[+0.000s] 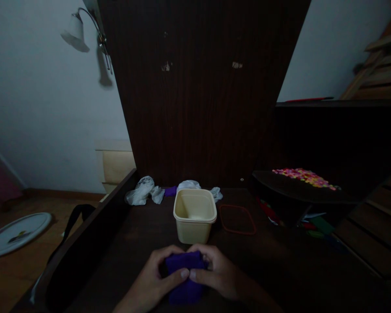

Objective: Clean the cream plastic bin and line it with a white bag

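Two hands meet at the near edge of the desk (pixel 267 265), and both are closed on the same thing: your left hand (pixel 151 280) and right hand (pixel 217 271) pinch a purple cloth (pixel 184 282) between thumbs and fingers, with the thumbs nearly touching on top of it. The cloth is bunched into a compact bundle. Its lower part rests on or hangs just over the desk; the dim light keeps you from telling which.

Just beyond your knuckles stands an open cream tub (pixel 195 215), upright and, as far as its visible inner wall shows, with nothing in it. A red ring (pixel 237 219) lies flat on the desk to the right of the tub, close but apart from it. Crumpled white cloths (pixel 144 191) and a small purple scrap (pixel 170 191) lie at the back, against the dark panel.

By the look of the grip, you are gathering or folding the cloth tight. If it goes forward, keep both pinches firm so the bundle does not spring open, and lift it clear of the tub's near rim, which sits very close to your fingers.
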